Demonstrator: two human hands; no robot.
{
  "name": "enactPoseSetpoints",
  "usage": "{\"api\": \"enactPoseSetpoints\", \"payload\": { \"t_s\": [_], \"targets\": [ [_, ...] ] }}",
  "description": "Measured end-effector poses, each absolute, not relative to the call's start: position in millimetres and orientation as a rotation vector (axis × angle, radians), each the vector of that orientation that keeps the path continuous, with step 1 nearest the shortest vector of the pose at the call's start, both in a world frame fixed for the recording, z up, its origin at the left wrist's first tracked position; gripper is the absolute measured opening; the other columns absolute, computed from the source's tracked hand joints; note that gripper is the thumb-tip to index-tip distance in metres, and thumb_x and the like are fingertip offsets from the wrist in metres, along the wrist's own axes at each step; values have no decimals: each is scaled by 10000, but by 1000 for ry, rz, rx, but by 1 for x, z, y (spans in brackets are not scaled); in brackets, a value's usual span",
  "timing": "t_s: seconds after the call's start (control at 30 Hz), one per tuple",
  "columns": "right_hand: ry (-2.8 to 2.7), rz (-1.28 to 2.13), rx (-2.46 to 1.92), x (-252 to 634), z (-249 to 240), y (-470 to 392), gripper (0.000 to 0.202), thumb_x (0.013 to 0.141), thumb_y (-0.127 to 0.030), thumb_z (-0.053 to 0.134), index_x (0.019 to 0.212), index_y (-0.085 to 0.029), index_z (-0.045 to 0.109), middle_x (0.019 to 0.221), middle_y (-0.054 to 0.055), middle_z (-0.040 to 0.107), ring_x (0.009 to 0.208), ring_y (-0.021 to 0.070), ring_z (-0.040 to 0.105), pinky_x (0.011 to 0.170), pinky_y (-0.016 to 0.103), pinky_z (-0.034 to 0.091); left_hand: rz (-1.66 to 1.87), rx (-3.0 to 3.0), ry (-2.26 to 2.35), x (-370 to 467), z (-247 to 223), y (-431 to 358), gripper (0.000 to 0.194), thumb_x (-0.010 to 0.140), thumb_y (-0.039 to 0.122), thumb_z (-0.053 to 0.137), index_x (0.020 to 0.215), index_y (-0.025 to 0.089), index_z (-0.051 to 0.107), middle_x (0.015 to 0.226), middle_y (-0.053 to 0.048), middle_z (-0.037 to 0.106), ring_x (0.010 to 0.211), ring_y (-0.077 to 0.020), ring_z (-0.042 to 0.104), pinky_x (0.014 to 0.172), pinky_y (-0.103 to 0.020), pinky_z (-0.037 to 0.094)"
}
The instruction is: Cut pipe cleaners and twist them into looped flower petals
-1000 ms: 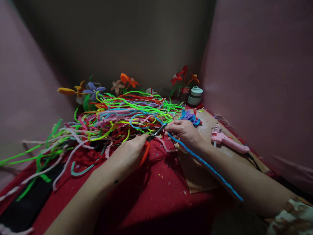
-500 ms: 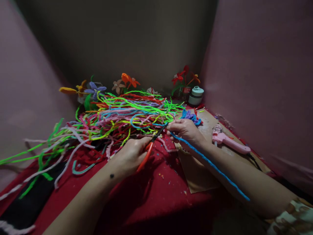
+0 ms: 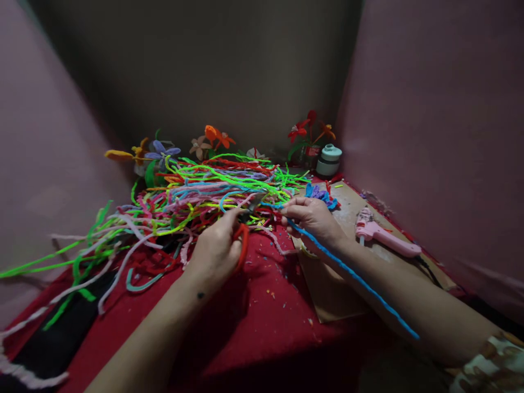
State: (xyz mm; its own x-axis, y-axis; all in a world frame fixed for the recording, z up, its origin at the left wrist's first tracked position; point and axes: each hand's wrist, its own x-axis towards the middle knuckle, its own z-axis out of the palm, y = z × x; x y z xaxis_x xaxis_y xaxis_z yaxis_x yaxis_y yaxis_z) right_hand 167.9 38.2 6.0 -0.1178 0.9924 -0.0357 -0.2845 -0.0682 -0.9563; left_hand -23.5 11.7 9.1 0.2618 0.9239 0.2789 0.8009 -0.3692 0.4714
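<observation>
My left hand [image 3: 216, 245] grips orange-handled scissors [image 3: 243, 245], its fingers through or around the handles. Their dark blades point up and right, just left of the other hand and apart from it. In a pinch, my right hand [image 3: 309, 218] has a blue pipe cleaner [image 3: 347, 267]. A short end of it sticks out to the left of the fingertips, while the long part trails down along the right forearm. Behind both hands lies a big heap of colourful pipe cleaners [image 3: 229, 180].
A pink glue gun [image 3: 387, 237] lies on a brown board [image 3: 327, 289] at right, near blue and purple petals [image 3: 319, 195]. Pipe-cleaner flowers [image 3: 301, 131] and a pale green-lidded container [image 3: 328, 161] stand at the back. Small scraps dot the red cloth [image 3: 278, 311].
My left hand has drawn the scissors back to the left and turned them, so the blades are away from the right fingertips. My right hand has barely moved and still pinches the blue pipe cleaner.
</observation>
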Motion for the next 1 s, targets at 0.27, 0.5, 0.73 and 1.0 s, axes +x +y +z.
{"api": "enactPoseSetpoints", "payload": {
  "t_s": [0.27, 0.5, 0.73, 1.0],
  "targets": [
    [-848, 1374, -813, 171, 15, 39, 136, 626, -155, 611, 703, -161, 499, 506, -24, 581, 385, 72, 497, 368, 173, 361, 360, 2417, 1564, -42, 18, 17, 395, 755, 242, 448, 1120, 207, 595, 770, -17, 662, 656, -149, 585, 611, -221, 408],
    [-973, 1568, -662, 166, 12, 30, 155, 665, -159, 634, 748, -157, 503, 581, -9, 609, 502, 108, 590, 467, 212, 473, 198, 2496, 1376, -41, 10, 23, 330, 714, 248, 537, 1020, 205, 653, 984, -79, 639, 897, -213, 574, 781, -297, 425],
    [-1161, 1729, -641, 155, 4, 18, 155, 719, -240, 644, 756, -150, 524, 605, -11, 612, 459, 88, 554, 404, 191, 426, 1096, 1454, 1033, -14, 17, 12, 397, 793, 409, 541, 1106, 171, 593, 805, -36, 635, 649, -134, 574, 596, -253, 453],
    [-1196, 1951, -758, 143, -2, 3, 223, 726, -254, 618, 676, -187, 411, 445, -105, 349, 354, 30, 236, 347, 160, 183, 1378, 1104, 833, -3, 9, 10, 251, 729, 383, 656, 815, 147, 658, 651, -7, 616, 577, -104, 552, 563, -224, 446]
  ]
}}
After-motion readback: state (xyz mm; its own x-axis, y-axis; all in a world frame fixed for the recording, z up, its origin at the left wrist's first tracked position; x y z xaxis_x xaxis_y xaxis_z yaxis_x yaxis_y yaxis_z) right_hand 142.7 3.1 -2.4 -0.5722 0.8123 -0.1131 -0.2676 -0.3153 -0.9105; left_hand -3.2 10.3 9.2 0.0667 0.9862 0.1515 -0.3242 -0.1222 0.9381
